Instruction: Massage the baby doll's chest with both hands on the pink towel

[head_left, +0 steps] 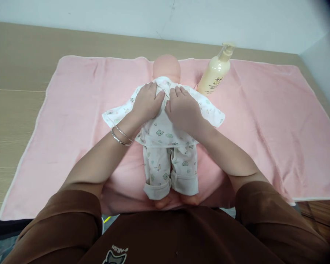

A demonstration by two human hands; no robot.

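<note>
A baby doll (166,66) lies on a pink blanket, its smooth round head at the far end and its feet toward me; no face shows. It wears a white printed shirt (165,134) and matching trousers (184,165) with turned-up cuffs. My left hand (147,102) rests on the left side of the doll's upper body, fingers laid over the cloth. On the other side lies my right hand (184,108), its fingers pointing toward the doll's head. Both thumbs are close to the middle, where the shirt is creased. Neither hand visibly holds anything.
The pink blanket (264,121) covers much of the wood-coloured table (13,110). A cream pump bottle (215,75) stands on the blanket, right of the doll's head. A pale wall (112,16) rises behind the table. The table's near edge is against my body.
</note>
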